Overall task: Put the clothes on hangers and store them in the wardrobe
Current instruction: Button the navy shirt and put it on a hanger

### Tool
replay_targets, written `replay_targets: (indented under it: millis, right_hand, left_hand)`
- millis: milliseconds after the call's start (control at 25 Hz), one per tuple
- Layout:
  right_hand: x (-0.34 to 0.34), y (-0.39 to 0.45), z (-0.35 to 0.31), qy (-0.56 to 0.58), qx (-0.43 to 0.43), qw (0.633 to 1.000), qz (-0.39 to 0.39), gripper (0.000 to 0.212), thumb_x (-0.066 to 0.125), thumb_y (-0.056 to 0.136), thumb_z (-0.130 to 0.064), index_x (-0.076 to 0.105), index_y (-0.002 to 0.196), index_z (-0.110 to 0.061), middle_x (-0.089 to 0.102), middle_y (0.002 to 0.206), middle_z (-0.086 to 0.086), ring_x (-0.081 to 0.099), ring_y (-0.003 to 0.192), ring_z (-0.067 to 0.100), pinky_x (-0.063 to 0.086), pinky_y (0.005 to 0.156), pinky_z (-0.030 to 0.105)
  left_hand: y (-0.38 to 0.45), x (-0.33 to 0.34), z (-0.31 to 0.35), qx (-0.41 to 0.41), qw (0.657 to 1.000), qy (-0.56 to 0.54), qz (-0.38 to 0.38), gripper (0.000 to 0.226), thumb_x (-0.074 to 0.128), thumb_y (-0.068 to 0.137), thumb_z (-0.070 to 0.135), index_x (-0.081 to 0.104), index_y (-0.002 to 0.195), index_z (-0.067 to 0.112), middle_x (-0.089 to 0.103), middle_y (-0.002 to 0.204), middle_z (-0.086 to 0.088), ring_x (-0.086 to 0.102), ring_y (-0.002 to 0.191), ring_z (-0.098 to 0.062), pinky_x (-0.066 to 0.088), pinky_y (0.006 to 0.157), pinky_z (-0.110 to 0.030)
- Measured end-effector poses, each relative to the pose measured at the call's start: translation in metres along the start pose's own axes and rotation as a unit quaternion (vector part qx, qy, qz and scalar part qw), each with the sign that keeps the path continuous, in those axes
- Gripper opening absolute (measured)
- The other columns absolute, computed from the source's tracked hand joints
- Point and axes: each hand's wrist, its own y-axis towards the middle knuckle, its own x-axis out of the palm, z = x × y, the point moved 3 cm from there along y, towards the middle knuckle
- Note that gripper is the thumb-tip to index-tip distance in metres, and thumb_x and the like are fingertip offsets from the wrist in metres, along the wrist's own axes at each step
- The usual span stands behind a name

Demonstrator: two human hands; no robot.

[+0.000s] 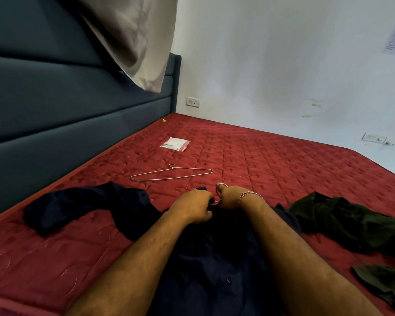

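I've got both hands at the collar of the navy shirt (214,258) on the bed (271,156): left hand (193,207) grips fabric, right hand (229,197) pinches the hanger hook (218,192). Keep collar spread w/ left, feed wire shoulders in evenly. Spare hanger (171,174) lies beyond.

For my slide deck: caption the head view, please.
Both hands grip a navy shirt's collar on a red mattress; spare hanger beyond.

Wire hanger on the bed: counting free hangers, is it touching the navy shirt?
Apart. The head view shows red mattress between the hanger and the shirt.
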Motion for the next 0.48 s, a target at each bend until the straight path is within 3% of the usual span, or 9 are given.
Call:
replay_targets:
  millis: [40, 120, 200, 280, 360, 480]
  right_hand:
    - [0.002, 0.010, 0.001, 0.041, -0.004, 0.999, 0.001, 0.080, 0.062, 0.096, -0.039, 0.020, 0.161, -0.014, 0.049, 0.152, 0.017, 0.053, 0.135, 0.035, 0.044, 0.107, 0.037]
    - [0.007, 0.020, 0.008, 0.068, 0.003, 0.998, 0.009, 0.068, 0.063, 0.092, -0.043, 0.040, 0.151, -0.018, 0.056, 0.144, 0.011, 0.055, 0.131, 0.033, 0.044, 0.103, 0.037]
    - [0.020, 0.017, 0.022, 0.034, 0.045, 0.993, 0.100, 0.059, 0.066, 0.084, -0.050, 0.057, 0.138, -0.028, 0.055, 0.140, 0.000, 0.053, 0.129, 0.027, 0.042, 0.109, 0.047]
    - [0.042, -0.003, 0.031, 0.060, 0.092, 0.955, 0.277, 0.055, 0.073, 0.078, -0.044, 0.060, 0.131, -0.030, 0.052, 0.137, -0.002, 0.050, 0.126, 0.026, 0.044, 0.103, 0.050]
    - [0.071, -0.025, 0.035, 0.115, 0.117, 0.902, 0.400, 0.048, 0.080, 0.073, -0.040, 0.063, 0.116, -0.027, 0.057, 0.118, -0.001, 0.054, 0.110, 0.027, 0.050, 0.086, 0.045]
    - [0.098, -0.034, 0.048, 0.289, 0.150, 0.850, 0.414, 0.034, 0.084, 0.074, -0.037, 0.059, 0.093, -0.022, 0.061, 0.094, -0.003, 0.060, 0.091, 0.022, 0.048, 0.075, 0.035]
  left_hand:
    - [0.006, 0.007, -0.005, 0.002, 0.999, -0.051, -0.001, 0.052, 0.064, 0.083, 0.020, 0.059, 0.135, 0.027, 0.071, 0.121, -0.005, 0.067, 0.109, -0.029, 0.055, 0.090, -0.039]
    - [0.008, 0.028, -0.017, -0.012, 0.991, -0.129, 0.028, 0.066, 0.060, 0.083, 0.015, 0.048, 0.145, 0.034, 0.071, 0.116, -0.003, 0.067, 0.103, -0.026, 0.055, 0.088, -0.038]
    - [0.006, 0.056, -0.033, -0.036, 0.983, -0.159, 0.084, 0.063, 0.065, 0.087, 0.019, 0.047, 0.145, 0.035, 0.068, 0.119, 0.000, 0.066, 0.106, -0.023, 0.053, 0.090, -0.036]
    - [0.008, 0.074, -0.045, -0.053, 0.972, -0.163, 0.158, 0.053, 0.072, 0.089, 0.027, 0.055, 0.139, 0.030, 0.063, 0.122, 0.001, 0.061, 0.113, -0.022, 0.051, 0.093, -0.035]
    - [0.013, 0.073, -0.048, -0.072, 0.958, -0.154, 0.233, 0.037, 0.074, 0.088, 0.030, 0.066, 0.125, 0.027, 0.055, 0.112, 0.002, 0.058, 0.107, -0.022, 0.051, 0.088, -0.036]
    - [0.009, 0.067, -0.038, -0.076, 0.952, -0.049, 0.293, 0.029, 0.074, 0.081, 0.035, 0.069, 0.109, 0.031, 0.046, 0.121, 0.003, 0.045, 0.115, -0.022, 0.049, 0.091, -0.045]
